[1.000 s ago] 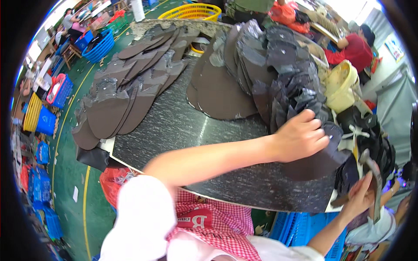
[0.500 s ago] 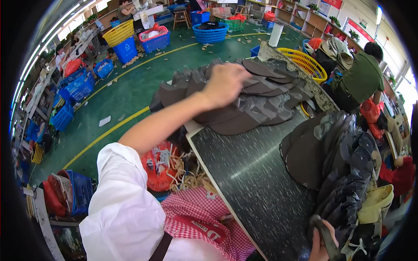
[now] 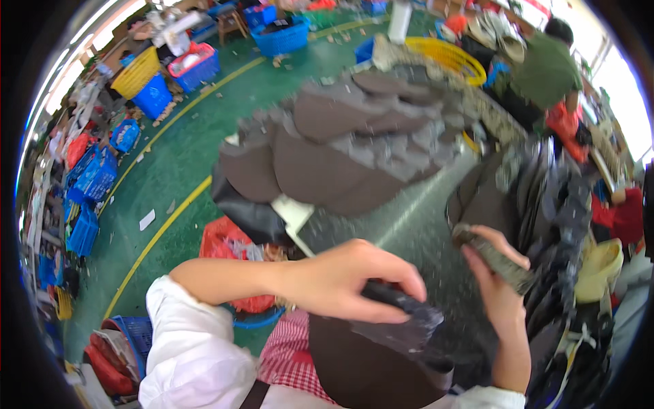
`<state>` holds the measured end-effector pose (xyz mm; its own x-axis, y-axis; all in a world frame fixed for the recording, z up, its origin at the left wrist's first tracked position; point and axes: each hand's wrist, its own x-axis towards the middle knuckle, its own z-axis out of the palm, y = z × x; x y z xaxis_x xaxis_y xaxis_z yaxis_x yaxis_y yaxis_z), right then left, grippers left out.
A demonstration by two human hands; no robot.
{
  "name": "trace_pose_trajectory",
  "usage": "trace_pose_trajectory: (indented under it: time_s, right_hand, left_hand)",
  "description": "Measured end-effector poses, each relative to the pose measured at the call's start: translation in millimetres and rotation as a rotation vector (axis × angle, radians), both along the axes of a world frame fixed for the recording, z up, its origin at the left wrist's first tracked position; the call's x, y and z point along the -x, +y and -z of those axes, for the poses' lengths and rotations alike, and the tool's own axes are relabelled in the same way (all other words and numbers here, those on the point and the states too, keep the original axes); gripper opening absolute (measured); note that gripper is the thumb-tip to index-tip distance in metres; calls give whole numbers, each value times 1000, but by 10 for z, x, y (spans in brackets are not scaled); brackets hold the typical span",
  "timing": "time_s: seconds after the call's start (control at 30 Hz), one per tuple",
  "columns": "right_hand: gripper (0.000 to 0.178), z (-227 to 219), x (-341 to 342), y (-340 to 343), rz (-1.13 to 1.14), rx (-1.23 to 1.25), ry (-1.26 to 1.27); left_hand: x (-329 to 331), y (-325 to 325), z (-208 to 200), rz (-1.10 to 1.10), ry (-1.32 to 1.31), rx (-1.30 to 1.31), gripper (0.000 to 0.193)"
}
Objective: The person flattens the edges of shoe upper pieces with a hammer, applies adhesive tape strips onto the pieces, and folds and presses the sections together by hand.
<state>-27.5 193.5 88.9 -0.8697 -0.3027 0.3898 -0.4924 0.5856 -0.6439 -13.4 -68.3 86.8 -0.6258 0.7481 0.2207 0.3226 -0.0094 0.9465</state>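
My left hand (image 3: 354, 283) is closed on a dark brown curved panel (image 3: 375, 361) with a grey, glossy, crumpled edge, low over the near end of the table. Its lower part reaches over my lap. In my right hand (image 3: 501, 300) is a worn, grey-brown bar-shaped tool (image 3: 501, 262) with a dark rounded end; its kind is unclear. A spread heap of similar brown panels (image 3: 327, 167) covers the table's far end. Along the right side stands a row of more brown panels (image 3: 487, 198), packed upright. The dark speckled tabletop (image 3: 415, 221) shows between them.
A red bag (image 3: 221, 238) stands below the table's left edge. Beyond the heap is a yellow basket (image 3: 449, 58); a person in a green shirt (image 3: 545, 71) sits at the far right. Blue baskets (image 3: 99, 170) line the left, across a green floor (image 3: 177, 153).
My left hand has come back from the far heap to the near end and now holds a panel. My right hand has risen with its tool. The view has shifted.
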Motion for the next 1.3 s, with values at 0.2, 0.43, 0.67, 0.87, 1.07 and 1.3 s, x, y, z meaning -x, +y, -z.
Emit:
trace_pose_trajectory:
  time_s: [0.2,0.43,0.67,0.87,1.07,1.3]
  right_hand:
    - [26,-37,-485,302,244,-152,-21]
    - [8,274,-920,678,248,-216,-256]
    - [24,309,-866,528,69,-39,-445]
    - [29,306,-894,605,-98,-242,-398]
    - [30,358,-861,660,49,-255,-317]
    - [39,147,-1045,629,75,-313,-205]
  left_hand:
    - [169,516,954,-161,516,237,23]
    - [68,691,721,-85,677,329,34]
    - [-244,829,772,194,1049,398,37]
    - [-303,771,900,55,1119,335,38]
    - [-282,847,857,111,1063,305,45]
    - [-18,759,760,94,544,256,48]
